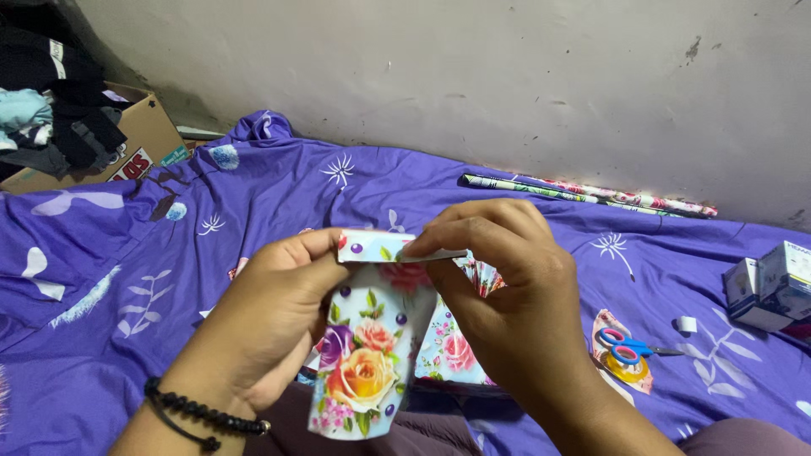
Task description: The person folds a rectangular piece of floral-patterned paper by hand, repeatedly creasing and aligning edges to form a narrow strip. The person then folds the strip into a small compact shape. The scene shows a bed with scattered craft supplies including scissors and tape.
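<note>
My left hand (266,325) and my right hand (507,295) both hold a small object wrapped in floral gift paper (367,355), with roses on a pale blue ground. It stands upright in front of me. The fingers of both hands pinch the folded top flap (372,247) of the paper. A black bead bracelet (203,414) sits on my left wrist. What is inside the wrapping is hidden.
A purple patterned sheet (253,203) covers the surface. More floral paper (452,346) lies under my hands. Rolled wrapping paper (591,194) lies by the wall. Blue-and-pink scissors (629,346) rest on a tape roll (627,370); small white boxes (773,287) right, a cardboard box of clothes (139,139) left.
</note>
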